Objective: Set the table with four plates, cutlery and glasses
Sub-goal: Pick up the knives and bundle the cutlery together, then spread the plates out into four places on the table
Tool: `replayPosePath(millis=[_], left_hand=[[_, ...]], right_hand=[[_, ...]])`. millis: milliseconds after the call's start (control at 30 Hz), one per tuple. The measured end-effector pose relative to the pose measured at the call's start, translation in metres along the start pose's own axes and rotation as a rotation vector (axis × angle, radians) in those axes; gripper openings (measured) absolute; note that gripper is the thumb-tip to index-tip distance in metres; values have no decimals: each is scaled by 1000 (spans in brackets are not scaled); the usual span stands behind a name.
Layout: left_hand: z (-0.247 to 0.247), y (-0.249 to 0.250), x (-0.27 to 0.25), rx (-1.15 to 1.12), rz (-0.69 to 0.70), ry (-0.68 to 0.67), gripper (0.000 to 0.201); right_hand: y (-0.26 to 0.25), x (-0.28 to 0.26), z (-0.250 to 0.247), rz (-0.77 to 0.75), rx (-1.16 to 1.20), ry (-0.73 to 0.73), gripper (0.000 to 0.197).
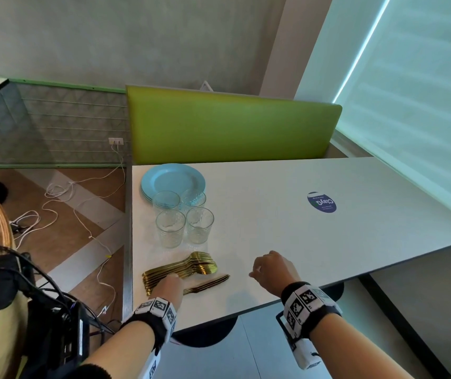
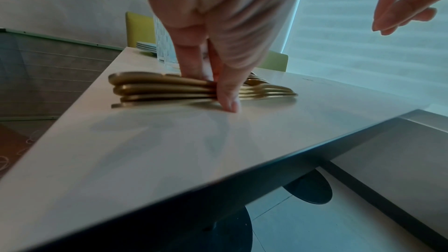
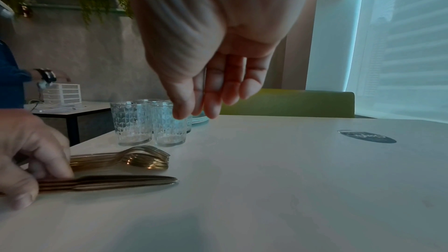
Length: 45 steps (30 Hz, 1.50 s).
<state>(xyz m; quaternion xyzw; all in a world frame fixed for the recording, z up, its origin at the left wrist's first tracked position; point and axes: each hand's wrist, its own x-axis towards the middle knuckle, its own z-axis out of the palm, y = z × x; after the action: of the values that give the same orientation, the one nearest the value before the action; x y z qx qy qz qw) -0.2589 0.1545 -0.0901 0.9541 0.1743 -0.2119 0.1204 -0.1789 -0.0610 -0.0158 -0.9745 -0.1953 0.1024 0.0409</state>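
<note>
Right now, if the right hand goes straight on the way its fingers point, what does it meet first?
Probably the glasses: the right hand hangs over bare table, fingers angled toward them. Depth is unclear; it could pass to their right.

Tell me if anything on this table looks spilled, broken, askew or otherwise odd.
Nothing stands out. The blue plates sit neatly stacked, the four glasses stand upright and look empty, and the gold cutlery lies in tidy bundles under the left hand. The right hand hovers and holds nothing. No spill shows on the table.
</note>
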Motion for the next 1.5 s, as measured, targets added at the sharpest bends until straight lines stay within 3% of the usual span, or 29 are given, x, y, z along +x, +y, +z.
replayPosePath(millis=[267, 400, 500, 667, 900, 1067, 1167, 1267, 1367, 1500], left_hand=[[-8, -6, 11, 200, 105, -111, 37], [-9, -10, 9, 153, 188, -69, 35], [-13, -11, 3, 187, 274, -61, 47], [-17, -10, -4, 275, 278, 67, 39], [-39, -6, -1, 168, 356, 145, 24], [-93, 4, -2, -122, 464, 442, 32], [-140, 5, 9, -309, 366, 521, 29], [-184, -2, 38, -464, 187, 489, 29], [-218, -13, 77, -625, 46, 349, 27], [-243, -31, 138, -836, -40, 87, 18]], right_hand=[[-3, 7, -7, 2, -13, -27, 24], [-7, 9, -11, -3, -21, -35, 25], [-11, 13, -14, -8, -24, -41, 25], [-19, 19, -19, -21, -36, -57, 26], [-34, 33, -26, -25, -58, -64, 25], [-44, 52, -40, -10, -32, -37, 23], [-46, 65, -50, 1, -12, -23, 23], [-44, 83, -60, 25, 10, -20, 22], [-40, 112, -68, 44, 24, -36, 21], [-34, 169, -73, 62, 69, -103, 19]])
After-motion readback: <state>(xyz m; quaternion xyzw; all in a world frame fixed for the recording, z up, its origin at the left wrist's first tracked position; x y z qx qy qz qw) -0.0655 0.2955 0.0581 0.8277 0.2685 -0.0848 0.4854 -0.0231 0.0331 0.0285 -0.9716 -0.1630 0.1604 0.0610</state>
